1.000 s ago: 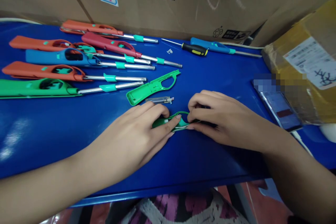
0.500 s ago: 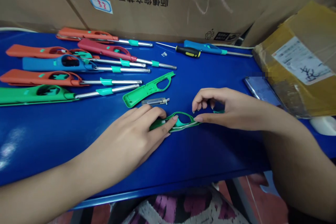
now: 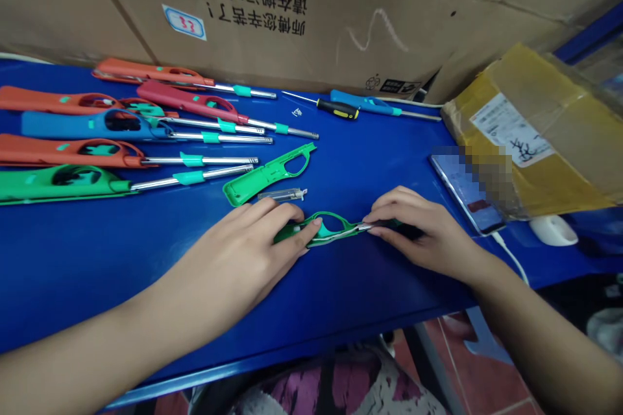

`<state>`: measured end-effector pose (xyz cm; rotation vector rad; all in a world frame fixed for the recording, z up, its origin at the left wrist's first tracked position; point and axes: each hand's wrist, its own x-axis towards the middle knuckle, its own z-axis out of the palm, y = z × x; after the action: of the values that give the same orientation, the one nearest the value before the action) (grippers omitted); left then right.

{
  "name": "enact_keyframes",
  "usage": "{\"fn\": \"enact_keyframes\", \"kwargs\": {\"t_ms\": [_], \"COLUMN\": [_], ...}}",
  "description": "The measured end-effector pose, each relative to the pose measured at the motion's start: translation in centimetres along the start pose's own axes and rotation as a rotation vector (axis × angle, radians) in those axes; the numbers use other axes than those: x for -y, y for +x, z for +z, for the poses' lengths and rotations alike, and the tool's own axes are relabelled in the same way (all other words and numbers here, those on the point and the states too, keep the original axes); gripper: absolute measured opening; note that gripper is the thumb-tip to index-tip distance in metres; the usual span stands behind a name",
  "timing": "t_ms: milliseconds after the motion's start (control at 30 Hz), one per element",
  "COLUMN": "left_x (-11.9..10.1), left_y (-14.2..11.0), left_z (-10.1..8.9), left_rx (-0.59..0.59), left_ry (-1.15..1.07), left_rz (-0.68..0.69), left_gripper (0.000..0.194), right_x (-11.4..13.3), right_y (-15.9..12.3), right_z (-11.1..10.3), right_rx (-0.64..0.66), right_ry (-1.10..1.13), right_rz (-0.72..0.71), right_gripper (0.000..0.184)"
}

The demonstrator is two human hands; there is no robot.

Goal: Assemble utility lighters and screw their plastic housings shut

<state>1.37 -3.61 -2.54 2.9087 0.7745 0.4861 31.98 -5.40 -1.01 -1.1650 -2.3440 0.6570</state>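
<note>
My left hand (image 3: 257, 243) is closed on the handle of an opened green lighter casing (image 3: 335, 233), pressing it against the blue table. A teal trigger (image 3: 324, 229) and a pale wire show inside the casing. At its front end, my right hand (image 3: 413, 224) pinches the metal tube (image 3: 364, 227) between thumb and fingers; the hand hides most of the tube. Just behind lies a clear fuel tank (image 3: 283, 195), partly covered by my left hand. Beyond it rests the other green casing half (image 3: 267, 174), its hollow side up.
Several long-necked lighters (image 3: 73, 148) lie at the left. Toward the back are a screwdriver (image 3: 338, 108), small screws (image 3: 296, 113) and a blue lighter (image 3: 365, 102). A phone (image 3: 467, 194), a taped box (image 3: 530, 136) and a white mouse (image 3: 553, 231) sit at the right.
My right hand came away from the casing's front with its fingers parted, then closed on the metal tube there. My left hand stays on the casing. The camera view has turned right.
</note>
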Motion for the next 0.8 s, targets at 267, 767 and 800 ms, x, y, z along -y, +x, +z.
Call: {"fn": "enact_keyframes", "kwargs": {"t_ms": [267,767,800], "left_x": [0.36,0.72,0.74], "left_y": [0.24,0.31,0.28], "left_z": [0.28,-0.04,-0.03], "left_rx": [-0.027,-0.03,-0.029], "left_ry": [-0.072,-0.043,-0.042], "left_rz": [0.024,0.069,0.069], "left_gripper": [0.034,0.035,0.035], "right_x": [-0.29,-0.01,0.02], "right_y": [-0.48,-0.86,-0.94], "right_z": [1.39,1.24,1.32], "right_rx": [-0.143,-0.086,-0.087], "right_ry": [-0.028,-0.052,-0.055], "right_rz": [-0.121,-0.212,-0.213], "right_gripper": [0.018,0.024,0.024]}}
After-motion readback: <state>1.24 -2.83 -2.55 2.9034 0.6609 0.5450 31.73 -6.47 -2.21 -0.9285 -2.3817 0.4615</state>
